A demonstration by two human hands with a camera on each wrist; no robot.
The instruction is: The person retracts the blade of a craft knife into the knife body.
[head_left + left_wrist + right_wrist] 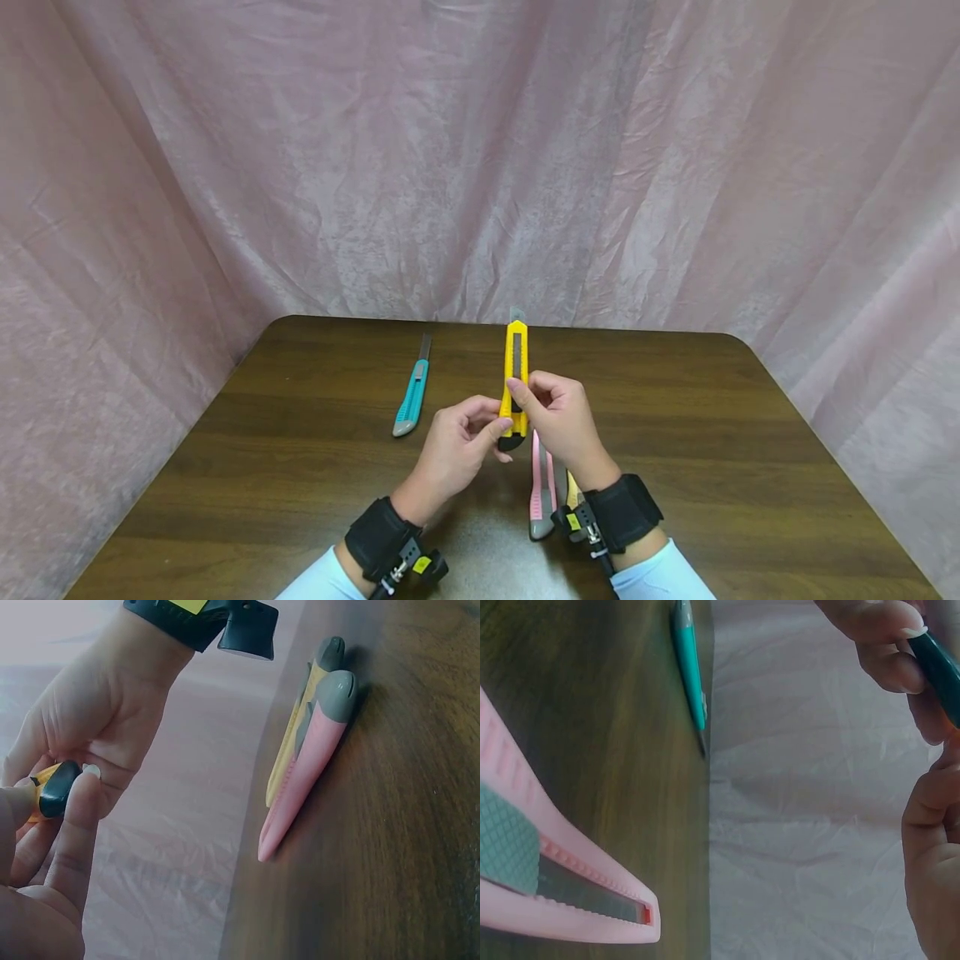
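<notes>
A yellow utility knife [517, 350] points away from me, raised above the table, with a dark end cap [60, 791] towards me. My left hand [456, 442] pinches it near that cap between thumb and fingers. Further up the handle, my right hand [566, 417] grips it, thumb lying over the slider area. A pale, see-through tip [517, 314] shows at the knife's far end. Below the right hand lies a pink utility knife [536, 492] with grey parts, and a pale yellow one [285, 750] beside it, partly hidden by the right wrist in the head view.
Left of the hands, a teal utility knife [412, 397] lies on the brown wooden table [262, 467], its blade extended towards the far edge. A pink curtain [450, 167] hangs behind the table. Both wrists wear black bands with cameras.
</notes>
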